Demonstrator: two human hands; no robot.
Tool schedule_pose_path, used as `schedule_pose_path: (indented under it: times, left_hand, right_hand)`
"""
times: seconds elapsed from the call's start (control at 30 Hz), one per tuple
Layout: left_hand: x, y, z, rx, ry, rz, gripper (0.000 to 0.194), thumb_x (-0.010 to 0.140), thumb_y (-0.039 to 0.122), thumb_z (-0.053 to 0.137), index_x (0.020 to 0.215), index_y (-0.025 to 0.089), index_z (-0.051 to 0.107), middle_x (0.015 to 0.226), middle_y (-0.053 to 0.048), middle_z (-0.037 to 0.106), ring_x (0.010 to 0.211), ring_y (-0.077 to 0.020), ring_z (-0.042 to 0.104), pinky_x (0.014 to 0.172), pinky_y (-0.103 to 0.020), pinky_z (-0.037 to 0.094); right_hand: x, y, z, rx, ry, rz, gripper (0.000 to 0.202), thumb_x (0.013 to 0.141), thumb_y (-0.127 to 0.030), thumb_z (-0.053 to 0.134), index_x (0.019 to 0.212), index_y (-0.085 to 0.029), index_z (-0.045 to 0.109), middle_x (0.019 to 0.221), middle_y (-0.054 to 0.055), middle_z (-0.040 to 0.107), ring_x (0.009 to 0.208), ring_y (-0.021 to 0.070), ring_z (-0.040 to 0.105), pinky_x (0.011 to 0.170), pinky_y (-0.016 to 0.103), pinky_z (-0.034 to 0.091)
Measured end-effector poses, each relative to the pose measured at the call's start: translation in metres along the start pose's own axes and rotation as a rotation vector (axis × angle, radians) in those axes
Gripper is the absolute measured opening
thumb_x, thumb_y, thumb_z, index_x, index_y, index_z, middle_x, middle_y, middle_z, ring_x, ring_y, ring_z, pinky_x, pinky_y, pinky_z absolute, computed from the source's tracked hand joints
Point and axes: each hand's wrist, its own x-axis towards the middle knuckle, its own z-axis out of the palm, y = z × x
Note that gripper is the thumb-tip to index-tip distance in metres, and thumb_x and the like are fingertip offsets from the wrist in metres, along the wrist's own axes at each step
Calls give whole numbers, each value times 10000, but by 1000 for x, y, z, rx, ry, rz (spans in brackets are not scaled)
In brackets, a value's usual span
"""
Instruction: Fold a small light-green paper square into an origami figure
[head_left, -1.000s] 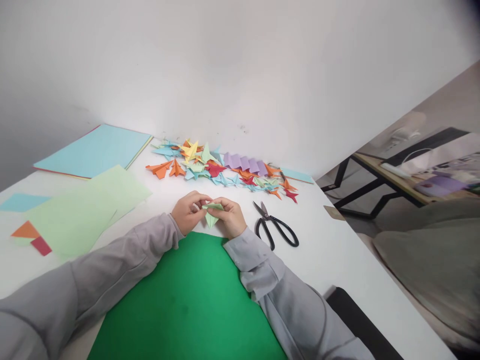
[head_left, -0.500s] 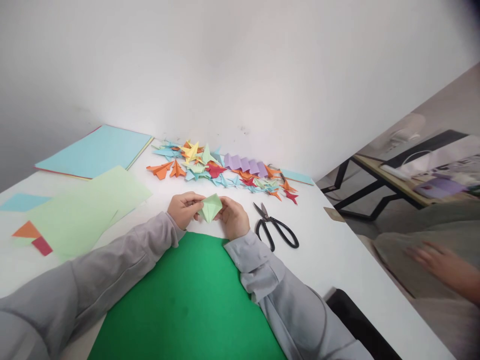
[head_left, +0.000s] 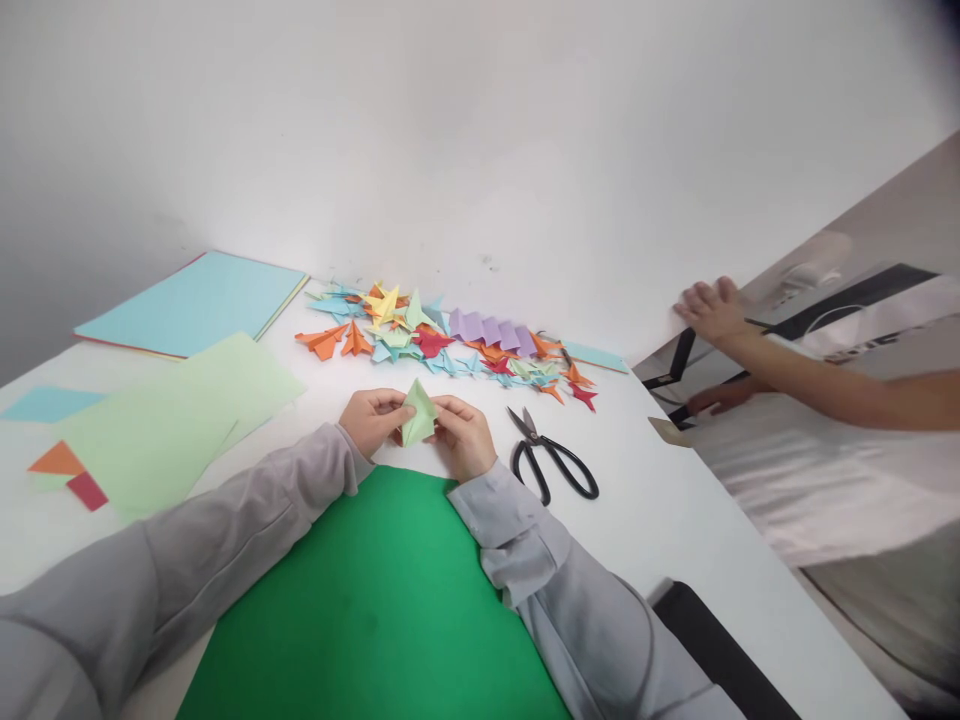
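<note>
A small piece of pale green origami paper point(head_left: 419, 415), folded into a kite-like shape, is held up between my two hands. My left hand point(head_left: 373, 420) pinches its left side, thumb in front. On the other side, my right hand point(head_left: 463, 435) grips the right edge between thumb and fingers. Both hands are just beyond the far edge of a large green sheet point(head_left: 375, 600). Black-handled scissors point(head_left: 544, 450) lie with parted blades to the right of my right hand. Behind my hands, several folded paper figures point(head_left: 431, 343) in many colours are heaped along the wall.
Light green sheets point(head_left: 165, 420) lie at the left with orange point(head_left: 58, 459) and red point(head_left: 88, 491) scraps. A blue-topped paper stack point(head_left: 195, 300) rests behind them. A black object point(head_left: 720, 650) is by my right forearm. Another person's hand point(head_left: 712, 308) touches the wall at right.
The pale green paper has turned and now looks narrower and taller, with my right fingers closer on its edge. At the right, another person has leaned in, an arm reaching to the wall.
</note>
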Motion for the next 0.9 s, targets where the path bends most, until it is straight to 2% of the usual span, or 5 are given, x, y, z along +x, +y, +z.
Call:
schedule_pose_path:
  times: [0.1,0.27,0.9]
  left_hand:
    - [0,1,1,10,-40,5,270,513,306,744,667,108,648,487,4,604,379,-95,521,367,-214,445]
    - [1,-2,-3,17,14,15,300,531,340,732,681,96,640,496,-2,606,367,-96,523,374,-222,455]
    - [1,1,-3,15,13,35,288,510,322,743,655,98,638,470,13,598,353,-87,509,356,-206,440]
  right_hand:
    - [1,0,0,19,-6,-7,117,614,-287,650,648,-177,671,528,-21,560,447,88,466,410,213,391]
    - [1,-2,0,69,-26,20,130,562,-226,638,668,-173,690,544,-15,601,443,90,498,413,210,384]
    - [0,-3,0,36,-44,2,127,581,-254,662,681,-180,685,534,-23,600,418,83,492,418,210,372]
